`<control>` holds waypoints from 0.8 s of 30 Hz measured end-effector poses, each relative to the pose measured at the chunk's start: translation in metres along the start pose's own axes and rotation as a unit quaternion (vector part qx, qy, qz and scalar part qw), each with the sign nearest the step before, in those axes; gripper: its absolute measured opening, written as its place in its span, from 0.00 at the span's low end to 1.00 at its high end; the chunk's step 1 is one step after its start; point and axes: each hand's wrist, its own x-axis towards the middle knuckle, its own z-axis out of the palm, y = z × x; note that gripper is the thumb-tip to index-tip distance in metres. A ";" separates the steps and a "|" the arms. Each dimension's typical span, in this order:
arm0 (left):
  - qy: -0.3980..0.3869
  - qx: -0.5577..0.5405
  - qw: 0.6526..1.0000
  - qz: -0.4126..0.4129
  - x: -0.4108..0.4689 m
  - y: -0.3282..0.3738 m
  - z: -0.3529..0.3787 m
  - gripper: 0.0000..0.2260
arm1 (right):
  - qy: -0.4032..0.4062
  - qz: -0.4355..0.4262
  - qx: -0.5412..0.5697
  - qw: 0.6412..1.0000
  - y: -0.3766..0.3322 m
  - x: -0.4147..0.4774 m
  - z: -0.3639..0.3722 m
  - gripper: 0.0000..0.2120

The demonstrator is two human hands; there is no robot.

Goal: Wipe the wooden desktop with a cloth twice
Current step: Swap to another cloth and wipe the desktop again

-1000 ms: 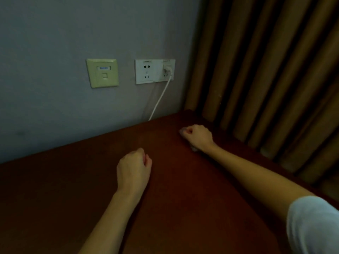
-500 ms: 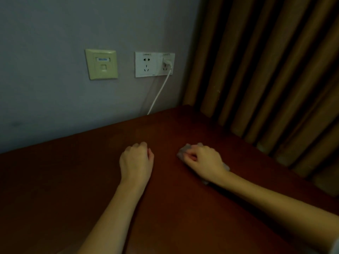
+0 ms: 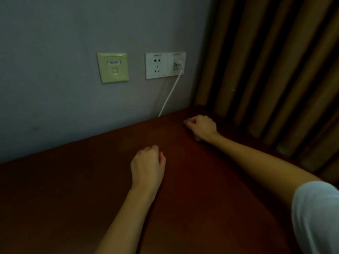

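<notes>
The right hand (image 3: 200, 126) lies at the far right corner of the dark reddish-brown wooden surface (image 3: 91, 189). Its grip is curled round a pale crumpled cloth (image 3: 197, 138), which peeks out only at the hand's edges. The left hand (image 3: 147, 165) rests mid-surface, its grip a closed fist holding nothing.

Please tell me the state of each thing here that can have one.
Right hand: grips cloth, at desk's far right corner.
Cloth: bunched under right hand, mostly hidden.
Left hand: fist, empty, resting on desk.
Left socket: free.
Plug: inserted in right socket.
Curtain: drawn shut.
</notes>
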 end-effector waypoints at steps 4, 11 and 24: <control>0.004 -0.003 1.000 0.004 0.000 0.000 0.001 0.10 | 0.008 0.042 0.012 0.999 0.046 -0.028 -0.021 0.18; 0.006 0.011 1.000 0.007 -0.001 0.003 0.000 0.09 | -0.019 -0.086 -0.052 0.995 0.007 -0.124 -0.018 0.14; -0.006 0.017 1.000 -0.006 0.002 0.002 -0.001 0.09 | -0.020 -0.081 -0.015 0.996 -0.062 0.033 0.035 0.18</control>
